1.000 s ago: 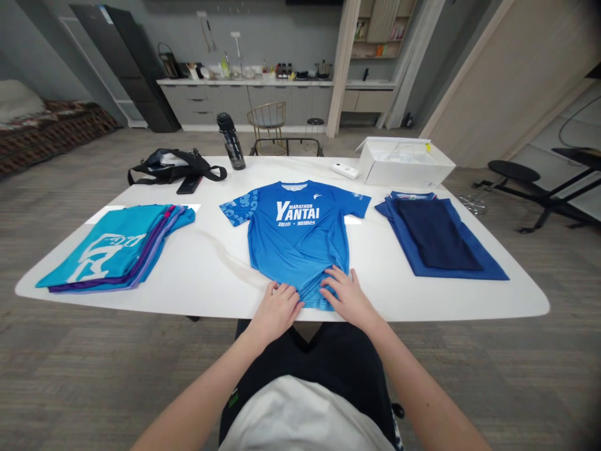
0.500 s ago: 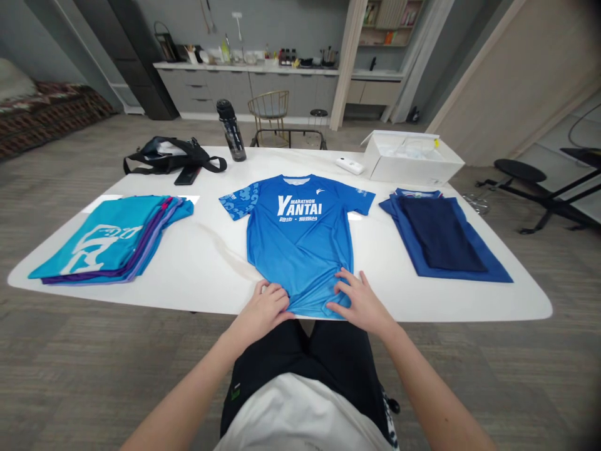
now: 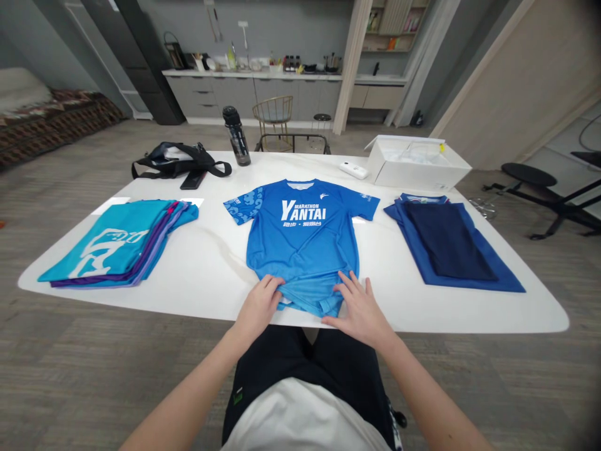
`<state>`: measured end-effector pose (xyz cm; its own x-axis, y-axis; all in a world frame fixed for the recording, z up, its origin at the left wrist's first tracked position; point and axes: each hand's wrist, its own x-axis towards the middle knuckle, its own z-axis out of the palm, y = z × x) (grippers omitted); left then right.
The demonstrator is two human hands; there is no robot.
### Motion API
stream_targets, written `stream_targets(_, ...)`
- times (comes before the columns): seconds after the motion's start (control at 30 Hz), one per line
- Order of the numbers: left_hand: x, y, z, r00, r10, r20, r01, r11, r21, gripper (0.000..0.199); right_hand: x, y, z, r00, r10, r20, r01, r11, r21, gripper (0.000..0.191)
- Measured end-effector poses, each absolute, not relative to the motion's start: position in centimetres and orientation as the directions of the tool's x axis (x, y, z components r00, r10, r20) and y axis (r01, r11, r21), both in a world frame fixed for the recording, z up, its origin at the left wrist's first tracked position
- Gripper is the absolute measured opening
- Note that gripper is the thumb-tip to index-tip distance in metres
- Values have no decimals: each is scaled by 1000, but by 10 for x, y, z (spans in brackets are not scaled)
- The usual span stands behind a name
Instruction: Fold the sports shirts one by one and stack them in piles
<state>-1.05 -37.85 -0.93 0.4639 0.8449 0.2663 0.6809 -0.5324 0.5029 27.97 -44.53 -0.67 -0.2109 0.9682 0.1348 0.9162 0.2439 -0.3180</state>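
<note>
A blue short-sleeved T-shirt [image 3: 300, 244] with white "Marathon Yantai" lettering lies front up on the white table, its collar away from me. Its lower part is wrinkled and bunched close to the table's near edge. My left hand [image 3: 257, 308] pinches the hem at the shirt's lower left corner, fingers closed on the cloth. At the lower right corner, my right hand [image 3: 360, 310] has bent, somewhat spread fingers on the fabric, with gathered cloth between them and the thumb. A small fold of hem sticks up by that thumb.
A stack of folded turquoise and purple shirts [image 3: 113, 241] lies at left, folded dark blue clothes [image 3: 446, 241] at right. Toward the far edge are a black bag [image 3: 176, 160], a phone [image 3: 192, 180], a bottle [image 3: 238, 138], a white device [image 3: 353, 170] and a white box [image 3: 417, 166].
The shirt's hem has been drawn up from the table's near edge, and its lower part is more bunched. My left hand has shifted slightly left and up. The whole view has shifted a little.
</note>
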Motion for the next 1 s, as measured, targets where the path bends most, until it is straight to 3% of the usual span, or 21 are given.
stream_targets(0.07,4,-380,-9,325,903,280,690,-429,583,21,267,-447,-2,-252,948,196,899,304,-315,72)
stream_targets(0.17,26,-386,-4,256,923,287,700,-381,604,10,242,-448,2,-307,914,266,857,387,-340,66)
stream_targets(0.3,41,-395,4,370,865,338,693,-499,520,16,218,-447,-3,-190,944,270,878,287,-382,18)
stream_targets(0.33,40,-398,5,430,834,347,684,-552,477,16,217,-446,-6,-149,951,271,889,249,-384,13)
stream_targets(0.5,19,-402,11,631,718,292,663,-696,278,27,224,-447,-11,-83,956,281,902,192,-387,19)
stream_targets(0.57,15,-401,15,603,759,245,704,-651,283,29,226,-449,-10,-121,956,268,895,222,-388,19)
stream_targets(0.67,21,-397,20,461,875,150,795,-482,368,20,221,-450,-8,-120,961,248,912,206,-355,50)
stream_targets(0.73,31,-395,22,391,918,64,832,-383,401,11,215,-449,-8,-64,970,234,937,139,-321,56)
stream_targets(0.9,46,-391,23,386,922,7,853,-360,377,17,209,-446,-10,-34,971,236,946,107,-305,12)
stream_targets(1.0,40,-393,22,522,852,35,799,-502,332,6,219,-450,-13,-14,956,294,931,119,-344,12)
